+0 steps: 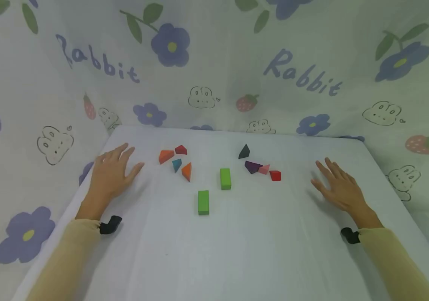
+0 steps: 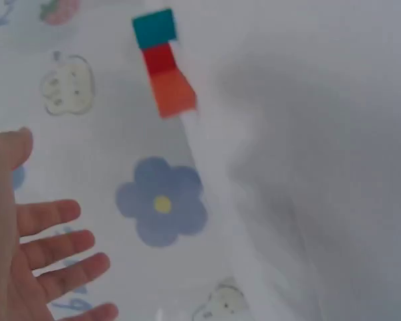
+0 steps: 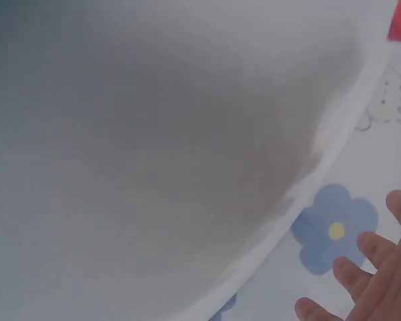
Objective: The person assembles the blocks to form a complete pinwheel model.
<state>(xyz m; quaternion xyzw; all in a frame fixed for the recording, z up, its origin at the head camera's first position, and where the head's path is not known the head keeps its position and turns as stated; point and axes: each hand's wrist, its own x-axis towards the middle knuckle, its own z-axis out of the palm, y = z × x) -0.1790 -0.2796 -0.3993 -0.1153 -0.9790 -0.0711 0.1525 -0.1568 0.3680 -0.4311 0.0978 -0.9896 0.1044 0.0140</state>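
My left hand is over the left side of the white table, fingers spread, holding nothing. On the right side my right hand has its fingers extended and nothing in them. Nearest the left hand lie an orange block, a red block, a small blue block and a second orange block. Two green rectangular blocks, one nearer and one farther, lie mid-table. Toward the right hand are a dark grey block, a purple block, a pink block and a red block.
The white table ends at a back edge before a hanging cloth printed with flowers, rabbits and strawberries. Black wrist straps show at the left cuff and the right cuff.
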